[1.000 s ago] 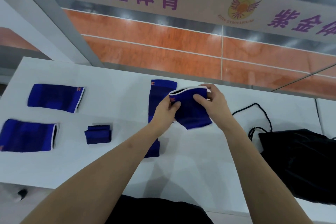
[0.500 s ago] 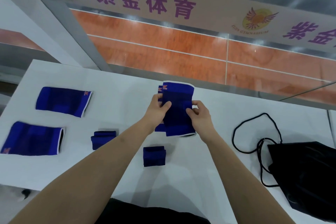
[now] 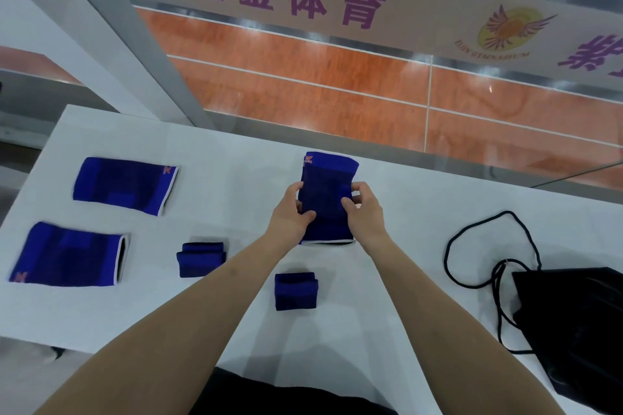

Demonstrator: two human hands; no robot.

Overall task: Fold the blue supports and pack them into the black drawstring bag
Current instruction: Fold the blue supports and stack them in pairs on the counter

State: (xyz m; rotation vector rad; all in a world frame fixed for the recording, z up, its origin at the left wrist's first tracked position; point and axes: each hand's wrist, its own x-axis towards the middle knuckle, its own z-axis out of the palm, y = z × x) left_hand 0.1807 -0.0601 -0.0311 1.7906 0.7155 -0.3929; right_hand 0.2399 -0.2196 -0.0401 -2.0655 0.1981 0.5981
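A blue support point(image 3: 327, 199) is gripped at mid-length by both hands and lies on the white surface point(image 3: 236, 158), its long axis running straight away from the person. The left hand point(image 3: 292, 212) is closed on its left edge, thumb laid over the top face; the right hand point(image 3: 362, 209) is closed on its right edge, fingers curled over the cloth. Neither hand is nearer: the two sit level, one to each side. The white-trimmed near hem lies just behind the wrists, and the far hem, with a small orange mark at its left corner, lies beyond the fingertips. The coming fold is judged to turn on that axis, one end being brought over the other along it.

The cloth appears as a soft, stretchy knit, a flattened tube with banded ends. Just to the near side of the held support a folded support point(image 3: 296, 291) rests as a compact block, and a second folded support point(image 3: 201, 259) lies to its near left. Well to the left, two flat supports point(image 3: 124, 185) point(image 3: 69, 254) remain unfolded. Well to the right lies the black drawstring bag point(image 3: 573, 330), limp and slightly glossy, its cord point(image 3: 472, 246) looped loosely over the surface towards the held support; nothing is seen packed in it.
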